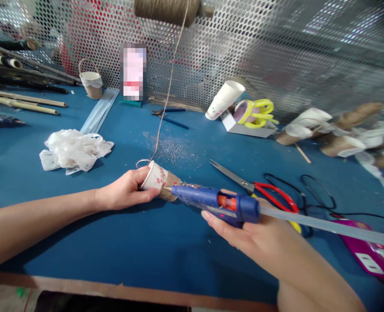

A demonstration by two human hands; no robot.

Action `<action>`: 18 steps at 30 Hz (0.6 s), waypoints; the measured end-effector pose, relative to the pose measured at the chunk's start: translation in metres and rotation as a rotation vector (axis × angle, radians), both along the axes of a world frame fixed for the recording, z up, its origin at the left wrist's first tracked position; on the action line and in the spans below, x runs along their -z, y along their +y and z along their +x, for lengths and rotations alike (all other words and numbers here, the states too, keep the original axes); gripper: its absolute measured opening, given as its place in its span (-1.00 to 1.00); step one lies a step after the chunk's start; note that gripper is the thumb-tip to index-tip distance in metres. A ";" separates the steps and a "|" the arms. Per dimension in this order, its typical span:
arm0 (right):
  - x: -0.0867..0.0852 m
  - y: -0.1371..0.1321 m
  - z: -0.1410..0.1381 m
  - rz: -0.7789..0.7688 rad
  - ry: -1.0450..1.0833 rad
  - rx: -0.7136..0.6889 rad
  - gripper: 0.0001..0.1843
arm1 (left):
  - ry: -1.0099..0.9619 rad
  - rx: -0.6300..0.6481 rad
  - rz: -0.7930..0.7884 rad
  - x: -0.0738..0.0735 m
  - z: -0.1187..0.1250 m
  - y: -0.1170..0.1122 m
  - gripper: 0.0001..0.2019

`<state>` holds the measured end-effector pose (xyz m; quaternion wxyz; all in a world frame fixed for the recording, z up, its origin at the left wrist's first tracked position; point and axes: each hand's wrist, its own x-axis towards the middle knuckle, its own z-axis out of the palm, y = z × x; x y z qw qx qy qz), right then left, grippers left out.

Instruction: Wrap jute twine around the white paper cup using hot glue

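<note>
My left hand [128, 188] is closed around a paper cup [153, 177], with fingers inside its rim and the thumb along its outside. The cup lies tilted, its mouth towards the left, and brown twine wraps its lower part. A strand of twine [166, 104] runs from the cup up to a spool [166, 9]. In my right hand [244, 234] is a blue hot glue gun [208, 199], a long clear glue stick [312, 224] sticking out of its back. The gun's nozzle is at the twine-wrapped side of the cup; whether it touches cannot be made out.
Red-handled scissors [232, 175] lie beyond the glue gun, near black cords and a magenta device [364, 251]. Crumpled white lace [75, 149] sits at left. Behind are a small twine basket [92, 84], pliers [170, 117], stacked cups [224, 99] and perforated metal panels [257, 47].
</note>
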<state>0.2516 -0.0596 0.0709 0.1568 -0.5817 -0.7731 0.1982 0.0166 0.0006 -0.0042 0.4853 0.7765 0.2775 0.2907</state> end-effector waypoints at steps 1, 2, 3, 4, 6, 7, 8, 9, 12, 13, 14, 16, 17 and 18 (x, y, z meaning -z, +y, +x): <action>0.000 0.001 0.000 -0.018 0.003 -0.019 -0.80 | 0.002 -0.002 0.005 0.000 0.000 0.000 -0.80; 0.000 0.002 0.000 -0.029 0.005 -0.037 -0.78 | 0.003 -0.002 0.015 0.000 0.000 0.000 -0.79; 0.001 0.002 0.000 -0.035 0.006 -0.048 -0.77 | 0.005 0.000 0.034 0.000 -0.001 0.001 -0.80; 0.001 0.003 0.001 -0.037 0.006 -0.049 -0.76 | 0.007 0.001 0.059 0.000 -0.001 0.001 -0.80; 0.003 0.003 0.003 -0.043 0.020 -0.035 -0.74 | 0.022 0.004 0.116 0.000 -0.001 0.001 -0.82; 0.004 0.003 0.004 -0.053 0.034 -0.020 -0.73 | 0.036 0.000 0.144 0.000 -0.002 0.001 -0.83; 0.005 0.002 0.005 -0.062 0.049 0.005 -0.73 | 0.051 -0.004 0.164 0.000 -0.002 0.001 -0.84; 0.006 0.001 0.005 -0.069 0.063 0.033 -0.72 | 0.062 -0.008 0.179 0.000 -0.002 0.001 -0.85; 0.007 0.000 0.007 -0.085 0.086 0.107 -0.69 | 0.066 -0.007 0.211 0.000 -0.002 0.001 -0.87; 0.007 -0.001 0.007 -0.087 0.083 0.121 -0.67 | 0.061 -0.003 0.218 0.001 -0.001 0.001 -0.87; 0.007 -0.001 0.007 -0.091 0.075 0.132 -0.66 | 0.055 0.000 0.225 0.001 -0.001 0.001 -0.86; 0.006 0.000 0.006 -0.101 0.051 0.150 -0.64 | 0.045 0.009 0.236 0.002 -0.001 0.001 -0.87; 0.005 0.001 0.005 -0.108 0.040 0.158 -0.64 | 0.041 0.012 0.239 0.002 -0.001 0.002 -0.87; 0.004 0.001 0.004 -0.114 0.035 0.166 -0.64 | 0.037 0.014 0.241 0.002 -0.001 0.002 -0.87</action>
